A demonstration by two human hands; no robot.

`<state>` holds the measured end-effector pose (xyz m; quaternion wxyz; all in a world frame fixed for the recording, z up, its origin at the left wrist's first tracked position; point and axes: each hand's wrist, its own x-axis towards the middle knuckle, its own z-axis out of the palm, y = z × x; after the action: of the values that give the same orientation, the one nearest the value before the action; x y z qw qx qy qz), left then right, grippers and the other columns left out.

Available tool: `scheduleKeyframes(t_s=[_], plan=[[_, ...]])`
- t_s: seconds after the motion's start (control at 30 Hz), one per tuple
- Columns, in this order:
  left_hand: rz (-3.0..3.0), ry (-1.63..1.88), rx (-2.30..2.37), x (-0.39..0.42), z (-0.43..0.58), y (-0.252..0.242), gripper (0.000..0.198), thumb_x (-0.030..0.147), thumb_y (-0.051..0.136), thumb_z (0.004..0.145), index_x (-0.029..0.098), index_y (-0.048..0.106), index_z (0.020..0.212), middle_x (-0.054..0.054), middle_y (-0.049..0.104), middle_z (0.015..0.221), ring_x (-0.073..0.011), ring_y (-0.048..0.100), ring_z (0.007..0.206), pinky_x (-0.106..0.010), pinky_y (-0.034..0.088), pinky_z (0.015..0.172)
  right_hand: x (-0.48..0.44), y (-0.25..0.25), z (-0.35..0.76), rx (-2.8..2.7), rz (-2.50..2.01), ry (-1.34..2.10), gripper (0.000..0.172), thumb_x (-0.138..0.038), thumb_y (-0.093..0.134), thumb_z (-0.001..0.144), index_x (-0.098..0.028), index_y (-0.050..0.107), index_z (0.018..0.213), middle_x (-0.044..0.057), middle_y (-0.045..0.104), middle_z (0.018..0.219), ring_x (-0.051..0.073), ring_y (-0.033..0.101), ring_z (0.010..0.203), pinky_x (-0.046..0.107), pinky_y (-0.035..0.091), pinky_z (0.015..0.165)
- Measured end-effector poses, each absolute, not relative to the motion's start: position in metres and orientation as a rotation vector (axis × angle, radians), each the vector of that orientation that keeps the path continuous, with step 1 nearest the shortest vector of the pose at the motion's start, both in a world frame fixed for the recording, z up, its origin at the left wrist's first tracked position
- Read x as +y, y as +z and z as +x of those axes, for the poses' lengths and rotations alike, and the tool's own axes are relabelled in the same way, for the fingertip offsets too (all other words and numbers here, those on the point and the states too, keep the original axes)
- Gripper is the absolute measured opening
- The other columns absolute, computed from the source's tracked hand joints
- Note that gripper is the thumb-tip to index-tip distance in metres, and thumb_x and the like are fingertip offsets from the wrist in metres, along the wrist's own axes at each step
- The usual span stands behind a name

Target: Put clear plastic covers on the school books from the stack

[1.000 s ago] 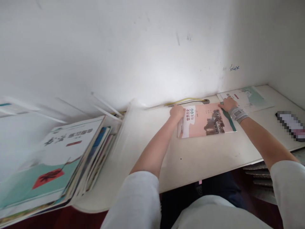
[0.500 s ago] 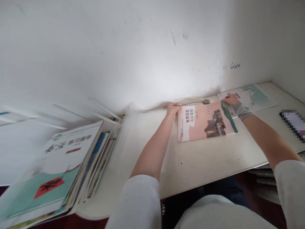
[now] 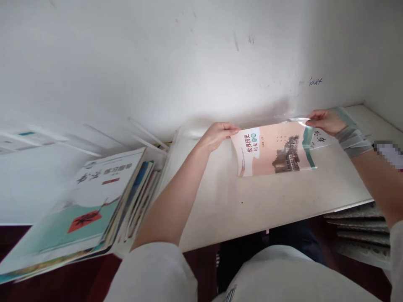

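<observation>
Two grips were closed on one book. The left grip (image 3: pixel 217 135) was clamped on its far left corner. The right grip (image 3: pixel 325 121), with a grey band (image 3: pixel 354 138) at the wrist, was pinched on the far right corner, where a clear film (image 3: pixel 291 118) caught the light.

The book (image 3: pixel 273 150), pink-covered and printed with a building, was held tilted close to the wall (image 3: pixel 189 63). Its far edge was raised off the worktop (image 3: pixel 252 201), and its near edge appeared to rest on it.

The step in hand was judged to be a lift of the book by its far edge. Any further move was judged to call for an even hold at both corners, since the thin cover was seen bowing between them. Care was also called for over a second book (image 3: pixel 321 139), which lay partly under the right corner.

The worktop was pale and lightly marked, and was set into a corner of the room. The white wall was scuffed and bore a pen scribble (image 3: pixel 315 81). A leaning pile (image 3: pixel 94 201) of books was stacked at the left end, well apart from the grips. Grey slabs (image 3: pixel 355 235) were stored under the worktop at the right.
</observation>
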<state>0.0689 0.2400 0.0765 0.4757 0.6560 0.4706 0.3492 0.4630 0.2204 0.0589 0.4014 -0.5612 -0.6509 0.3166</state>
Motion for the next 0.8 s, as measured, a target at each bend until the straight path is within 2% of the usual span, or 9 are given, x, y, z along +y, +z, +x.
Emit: scheduleKeyframes(t_s=[0.07,0.17,0.27,0.37,0.43,0.57,0.8], plan=[[1.824,0.840,1.197,0.211,0.063,0.078,0.020,0.036,0.070,0.069,0.018,0.072,0.078,-0.004,0.071,0.084,-0.0199,0.065,0.083,-0.035,0.049,0.084,0.191,0.065,0.466,-1.851,-1.323,0.741,0.025,-0.045,0.070,0.069,-0.022,0.068,0.079,0.002,0.068,0.078,0.015,0.061,0.072,0.032,0.051,0.071],[2.231,0.823,1.211,0.151,0.058,0.061,0.016,0.032,0.059,0.080,0.021,0.070,0.077,-0.002,0.071,0.085,-0.0179,0.065,0.082,-0.033,0.050,0.079,0.134,0.060,0.466,-2.156,-1.207,0.482,0.026,-0.050,0.058,0.078,-0.027,0.068,0.081,0.003,0.069,0.084,0.019,0.063,0.078,0.037,0.051,0.075],[2.639,0.793,1.110,0.086,0.057,0.026,0.022,0.019,0.049,0.086,0.023,0.070,0.082,-0.004,0.071,0.087,-0.0181,0.064,0.084,-0.034,0.051,0.077,0.074,0.035,0.463,-2.383,-1.217,0.166,0.028,-0.041,0.045,0.088,-0.029,0.070,0.083,0.006,0.070,0.091,0.020,0.063,0.085,0.039,0.050,0.080],[2.897,0.715,1.112,0.037,0.058,-0.007,0.028,0.008,0.044,0.086,0.021,0.069,0.083,-0.005,0.070,0.086,-0.0173,0.064,0.083,-0.033,0.051,0.077,0.029,0.001,0.461,-2.545,-1.192,0.044,0.029,-0.031,0.041,0.090,-0.029,0.070,0.090,0.005,0.071,0.097,0.020,0.064,0.089,0.037,0.050,0.079],[2.947,0.714,1.119,0.020,0.059,-0.020,0.028,0.006,0.044,0.086,0.020,0.069,0.083,-0.004,0.070,0.085,-0.0164,0.063,0.081,-0.031,0.052,0.077,0.010,-0.016,0.459,-2.582,-1.145,0.012,0.027,-0.027,0.043,0.090,-0.028,0.069,0.094,0.004,0.070,0.100,0.019,0.064,0.090,0.035,0.051,0.079],[2.849,0.769,1.161,0.011,0.060,-0.029,0.018,0.015,0.051,0.087,0.020,0.068,0.083,-0.004,0.069,0.086,-0.0158,0.063,0.081,-0.030,0.051,0.078,-0.003,-0.028,0.452,-2.504,-1.191,-0.017,0.021,-0.030,0.051,0.088,-0.026,0.069,0.098,0.005,0.069,0.101,0.021,0.063,0.092,0.036,0.052,0.082],[2.731,0.870,1.358,0.006,0.069,-0.033,0.019,0.021,0.051,0.088,0.019,0.064,0.074,-0.002,0.066,0.078,-0.0144,0.059,0.075,-0.028,0.049,0.071,-0.003,-0.030,0.442,-2.304,-1.252,0.121,0.013,-0.027,0.055,0.087,-0.023,0.067,0.087,0.006,0.068,0.089,0.020,0.063,0.084,0.037,0.052,0.078]])
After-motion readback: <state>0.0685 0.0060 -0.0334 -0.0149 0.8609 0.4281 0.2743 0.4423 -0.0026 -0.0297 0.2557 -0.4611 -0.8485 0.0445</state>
